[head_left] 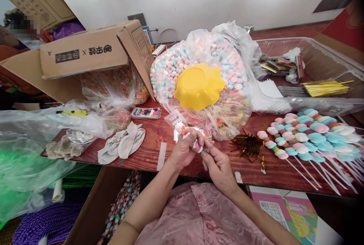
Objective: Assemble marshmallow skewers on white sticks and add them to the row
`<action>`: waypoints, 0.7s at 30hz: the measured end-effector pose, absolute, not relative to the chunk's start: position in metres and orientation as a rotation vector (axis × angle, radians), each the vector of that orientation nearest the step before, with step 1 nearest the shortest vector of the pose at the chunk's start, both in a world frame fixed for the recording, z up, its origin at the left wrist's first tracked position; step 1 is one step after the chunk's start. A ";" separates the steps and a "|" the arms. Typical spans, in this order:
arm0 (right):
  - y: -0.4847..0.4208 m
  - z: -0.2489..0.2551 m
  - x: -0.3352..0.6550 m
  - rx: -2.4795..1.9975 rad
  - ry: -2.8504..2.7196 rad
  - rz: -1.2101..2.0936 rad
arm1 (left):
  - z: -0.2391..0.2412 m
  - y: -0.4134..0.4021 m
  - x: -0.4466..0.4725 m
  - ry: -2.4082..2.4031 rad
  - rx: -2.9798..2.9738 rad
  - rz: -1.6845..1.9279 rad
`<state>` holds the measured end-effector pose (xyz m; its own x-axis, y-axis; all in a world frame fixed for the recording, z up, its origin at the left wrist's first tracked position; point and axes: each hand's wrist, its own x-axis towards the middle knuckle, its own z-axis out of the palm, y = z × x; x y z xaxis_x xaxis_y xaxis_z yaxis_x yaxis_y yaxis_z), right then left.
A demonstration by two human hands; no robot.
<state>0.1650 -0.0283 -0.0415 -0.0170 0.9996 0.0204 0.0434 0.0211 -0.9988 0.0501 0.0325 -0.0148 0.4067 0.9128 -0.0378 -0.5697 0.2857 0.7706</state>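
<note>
My left hand (183, 150) is closed around a candy skewer (197, 147) inside a clear printed wrapper (178, 121) that sticks up to the left. My right hand (217, 163) pinches the lower end of the same skewer, close to the table's front edge. Just right of my hands lies a bundle of gold twist ties (247, 144). Further right, several finished marshmallow skewers (307, 137) in pink, blue and white lie side by side on the red wooden table (153, 144).
A big clear bag of pastel candies (227, 66) stands behind my hands, a yellow bowl (199, 85) upside down on it. A tipped cardboard box (85, 53) is at left, grey gloves (123, 142) nearby, a clear bin (327, 59) at right.
</note>
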 end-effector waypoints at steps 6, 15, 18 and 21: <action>-0.028 -0.054 0.182 -1.161 -1.689 0.510 | -0.014 0.042 0.030 0.537 0.601 1.199; -0.029 -0.059 0.182 -1.182 -1.480 1.093 | -0.014 0.043 0.033 0.492 0.463 1.374; -0.030 -0.052 0.173 -1.063 -1.268 1.642 | -0.011 0.044 0.032 0.496 0.396 1.411; -0.031 -0.048 0.167 -0.928 -1.071 1.893 | -0.008 0.045 0.028 0.487 0.397 1.435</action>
<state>0.1669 -0.0312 -0.0476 -0.4495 0.8657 -0.2204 -0.2567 -0.3615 -0.8963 0.0281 0.0452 -0.0078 0.0682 0.9945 -0.0794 -0.8377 0.1003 0.5369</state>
